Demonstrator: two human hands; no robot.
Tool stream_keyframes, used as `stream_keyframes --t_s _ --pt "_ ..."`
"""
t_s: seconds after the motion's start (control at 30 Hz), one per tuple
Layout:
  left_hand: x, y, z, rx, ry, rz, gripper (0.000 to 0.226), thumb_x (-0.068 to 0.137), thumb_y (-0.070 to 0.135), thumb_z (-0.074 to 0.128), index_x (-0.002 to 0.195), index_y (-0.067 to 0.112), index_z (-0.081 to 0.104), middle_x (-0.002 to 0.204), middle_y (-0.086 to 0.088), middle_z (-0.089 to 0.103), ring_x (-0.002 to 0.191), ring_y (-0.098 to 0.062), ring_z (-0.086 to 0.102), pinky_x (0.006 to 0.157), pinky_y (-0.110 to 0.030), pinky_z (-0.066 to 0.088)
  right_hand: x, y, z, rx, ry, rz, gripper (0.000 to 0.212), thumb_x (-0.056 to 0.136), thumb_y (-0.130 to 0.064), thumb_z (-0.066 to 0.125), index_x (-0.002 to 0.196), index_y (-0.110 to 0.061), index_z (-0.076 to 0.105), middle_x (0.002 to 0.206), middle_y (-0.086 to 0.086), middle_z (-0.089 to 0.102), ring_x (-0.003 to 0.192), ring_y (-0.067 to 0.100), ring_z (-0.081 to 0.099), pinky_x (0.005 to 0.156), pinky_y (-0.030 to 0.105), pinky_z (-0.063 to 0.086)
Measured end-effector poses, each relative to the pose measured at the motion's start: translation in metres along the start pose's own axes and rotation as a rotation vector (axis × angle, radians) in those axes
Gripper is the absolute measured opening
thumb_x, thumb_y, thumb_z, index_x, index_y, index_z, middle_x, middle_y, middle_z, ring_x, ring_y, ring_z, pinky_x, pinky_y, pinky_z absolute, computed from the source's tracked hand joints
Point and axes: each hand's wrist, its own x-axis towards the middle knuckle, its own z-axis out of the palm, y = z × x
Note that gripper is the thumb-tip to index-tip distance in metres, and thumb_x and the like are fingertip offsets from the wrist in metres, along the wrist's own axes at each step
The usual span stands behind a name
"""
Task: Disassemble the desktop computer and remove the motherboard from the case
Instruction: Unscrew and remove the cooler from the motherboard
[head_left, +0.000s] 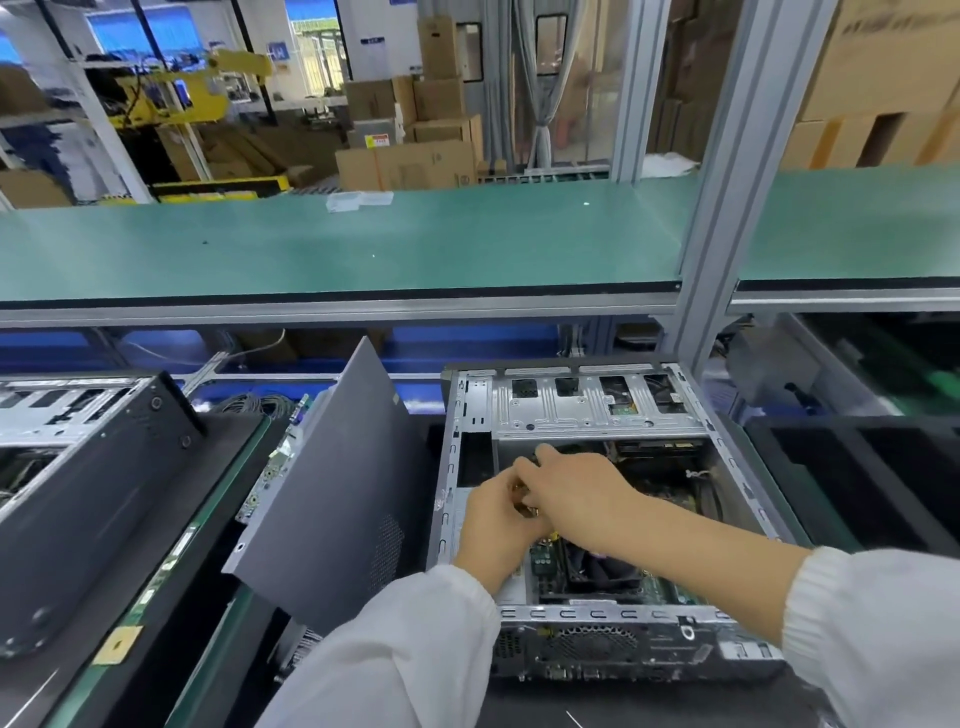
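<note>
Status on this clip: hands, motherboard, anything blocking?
Left hand and right hand together inside open case, working a small part, unclear what. Motherboard still seated. Drive cage overhangs far end.

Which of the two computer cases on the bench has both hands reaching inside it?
The open silver case on the right, holding the left hand and right hand; the black case at left sits untouched.

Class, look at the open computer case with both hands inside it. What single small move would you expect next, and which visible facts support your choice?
Probably pulling free the small part that both hands work on. The left hand and right hand meet over a small brownish part inside the open case; the side panel is already off, while the motherboard remains seated. What that part is cannot be told.
</note>
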Motion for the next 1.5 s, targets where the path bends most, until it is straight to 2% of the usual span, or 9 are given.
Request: stream_keyframes --t_s 0.17,0.3,0.47,0.57,0.67,0.97,1.13,1.3,1.5 --pt "0.002 -0.004 -0.006 -0.078 -0.134 0.037 0.032 0.068 0.009 0.077 0.085 0.030 0.059 0.074 0.017 0.065 0.071 0.002 0.058 0.067 -0.015 0.047 0.000 0.011 -0.009 0.027 -0.020 -0.098 0.027 0.096 -0.030 0.047 0.118 -0.016 0.047 0.106 0.004 0.050 0.085 0.025 0.058 0.057 0.032 0.032" --pt "0.002 -0.003 -0.010 -0.096 -0.205 0.033 0.029 0.074 0.008 0.076 0.085 0.031 0.061 0.079 0.014 0.067 0.079 -0.007 0.062 0.076 -0.035 0.052 -0.004 0.017 -0.010 0.032 -0.012 -0.168 0.026 0.095 -0.031 0.047 0.117 -0.017 0.047 0.108 0.001 0.052 0.083 0.024 0.056 0.052 0.029 0.026" --pt "0.004 -0.001 -0.006 -0.036 -0.186 0.058 0.023 0.075 0.005 0.075 0.076 0.023 0.060 0.062 0.014 0.060 0.059 -0.009 0.055 0.061 -0.022 0.048 -0.003 0.016 -0.008 -0.042 -0.009 0.086 0.042 0.096 -0.048 0.041 0.109 -0.009 0.048 0.100 0.007 0.061 0.085 0.029 0.061 0.057 0.032 0.032" --pt "0.005 -0.003 -0.007 0.002 -0.177 0.067 0.026 0.071 -0.002 0.069 0.071 0.021 0.059 0.059 0.012 0.059 0.057 -0.008 0.053 0.061 -0.029 0.049 0.003 0.000 -0.009 -0.072 -0.122 0.179 0.023 0.093 -0.022 0.051 0.109 -0.008 0.057 0.108 0.009 0.062 0.098 0.028 0.061 0.066 0.034 0.036" --pt "0.005 -0.003 -0.005 0.007 -0.156 0.068 0.017 0.071 -0.003 0.071 0.078 0.010 0.063 0.068 -0.003 0.065 0.062 -0.011 0.054 0.064 -0.038 0.052 0.006 -0.007 -0.009 -0.100 -0.176 0.204 0.030 0.087 -0.011 0.055 0.116 -0.006 0.051 0.109 0.009 0.062 0.099 0.028 0.061 0.065 0.034 0.037" --pt "0.005 -0.003 -0.001 -0.008 -0.051 0.033 0.024 0.065 0.006 0.084 0.079 0.014 0.066 0.070 0.006 0.070 0.066 0.000 0.064 0.059 -0.013 0.050 0.003 0.001 -0.008 -0.061 -0.139 0.090 0.027 0.095 -0.019 0.047 0.119 -0.007 0.044 0.111 0.011 0.057 0.103 0.029 0.054 0.064 0.035 0.037" --pt "0.003 -0.005 0.000 0.009 -0.023 0.072 0.032 0.062 0.002 0.082 0.068 0.022 0.059 0.059 0.019 0.061 0.056 0.007 0.052 0.054 -0.007 0.040 0.001 0.004 -0.010 -0.023 -0.089 -0.096 0.027 0.095 -0.014 0.048 0.121 -0.008 0.045 0.110 0.011 0.053 0.103 0.026 0.048 0.065 0.034 0.036" --pt "0.005 -0.004 -0.011 -0.165 -0.266 0.067 0.031 0.073 0.000 0.077 0.082 0.026 0.062 0.079 0.013 0.066 0.079 -0.007 0.062 0.067 -0.015 0.047 -0.007 0.016 -0.011 0.051 -0.090 -0.147 0.032 0.090 -0.008 0.052 0.122 -0.008 0.044 0.110 0.010 0.054 0.102 0.027 0.049 0.065 0.034 0.035" --pt "0.007 -0.002 -0.008 -0.071 -0.237 0.050 0.034 0.074 -0.008 0.070 0.080 0.025 0.066 0.078 -0.003 0.071 0.079 -0.014 0.065 0.075 -0.036 0.054 0.005 -0.005 -0.012 -0.058 -0.161 0.115 0.025 0.097 -0.022 0.046 0.113 -0.008 0.059 0.114 0.012 0.058 0.104 0.032 0.058 0.066 0.036 0.037"
